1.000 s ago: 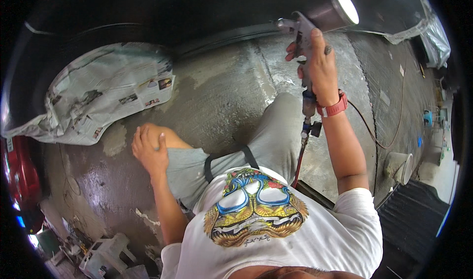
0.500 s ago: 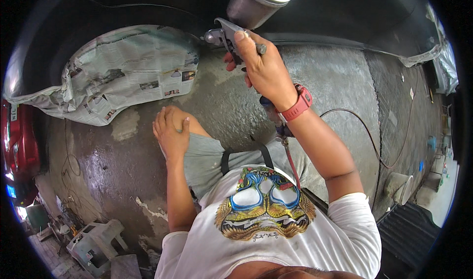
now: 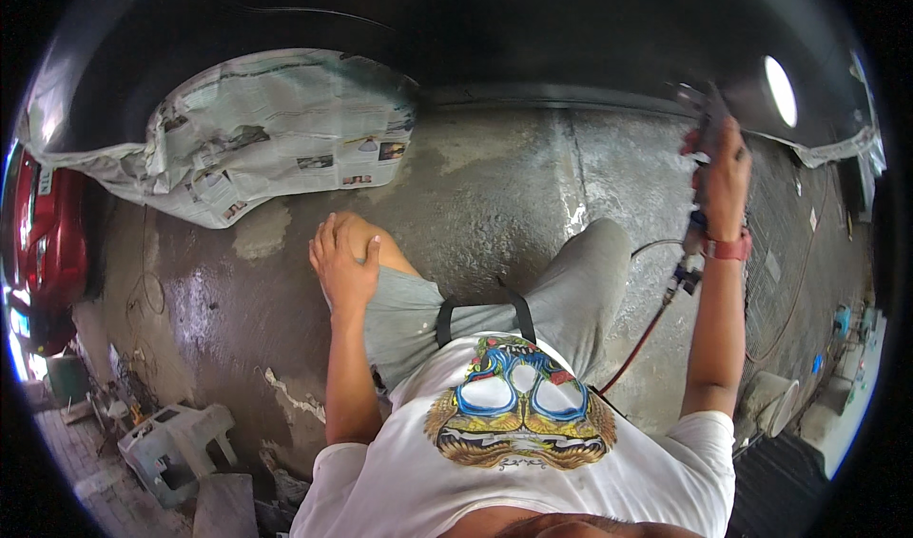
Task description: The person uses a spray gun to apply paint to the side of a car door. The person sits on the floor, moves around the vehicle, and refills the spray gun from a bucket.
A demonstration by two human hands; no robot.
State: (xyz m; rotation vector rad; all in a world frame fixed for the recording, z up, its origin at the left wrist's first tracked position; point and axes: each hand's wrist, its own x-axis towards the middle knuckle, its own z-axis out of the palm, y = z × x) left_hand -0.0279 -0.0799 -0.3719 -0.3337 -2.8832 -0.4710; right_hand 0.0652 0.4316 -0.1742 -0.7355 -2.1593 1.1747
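My right hand [image 3: 728, 179], at the end of an outstretched arm, is wrapped round a spray gun [image 3: 709, 124]. The gun's paint cup [image 3: 756, 96] sits on top, with a bright white lid, close by the dark car body [image 3: 571, 34]. Motion blurs the gun, and the palm hides its grip. A hose [image 3: 639, 348] runs from the fitting below the hand down past my waist. My left hand [image 3: 344, 264] rests on my bent left knee, fingers spread and holding nothing. Newspaper masking [image 3: 285, 134] covers the wheel area of the car at the left.
A red car [image 3: 48, 239] stands at the far left. Low on the left is a grey plastic stool [image 3: 176, 448]. A pail [image 3: 768, 400] stands at the lower right, beside a dark ribbed mat. The air line curves across the concrete floor [image 3: 475, 191] at the right.
My right hand has swept the spray gun far to the right along the car's side, straightening the arm. The hose has swung right with it. My left hand stays on the knee.
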